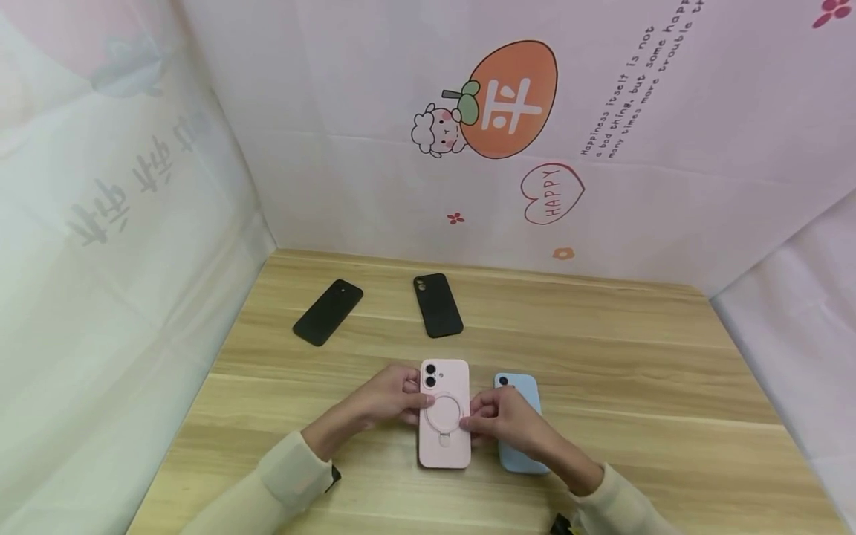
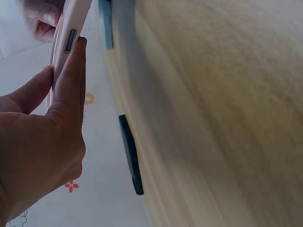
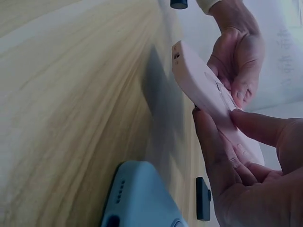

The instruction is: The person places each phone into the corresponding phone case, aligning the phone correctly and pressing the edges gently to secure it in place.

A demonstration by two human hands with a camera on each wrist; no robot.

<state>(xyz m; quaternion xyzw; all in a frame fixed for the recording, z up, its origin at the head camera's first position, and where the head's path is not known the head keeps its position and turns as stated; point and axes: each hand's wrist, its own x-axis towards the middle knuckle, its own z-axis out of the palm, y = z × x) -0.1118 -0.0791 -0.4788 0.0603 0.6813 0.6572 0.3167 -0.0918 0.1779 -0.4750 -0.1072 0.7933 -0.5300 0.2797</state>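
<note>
A pink phone (image 1: pixel 444 416) in a case with a ring on its back is held just above the wooden table (image 1: pixel 602 357), back side up. My left hand (image 1: pixel 409 397) grips its left edge near the camera end. My right hand (image 1: pixel 476 418) pinches its right edge, thumb on the ring area. In the left wrist view my left-hand fingers (image 2: pixel 71 80) press along the pink phone's (image 2: pixel 66 42) side. The right wrist view shows the pink phone (image 3: pixel 203 90) tilted off the table, held between my right hand (image 3: pixel 222 142) and the left hand (image 3: pixel 236 52).
A light blue phone (image 1: pixel 518 390) lies flat right of the pink one, partly under my right wrist. Two black phones (image 1: pixel 328 312) (image 1: pixel 438 305) lie farther back on the table. Printed cloth walls (image 1: pixel 200 186) close in the left, back and right sides.
</note>
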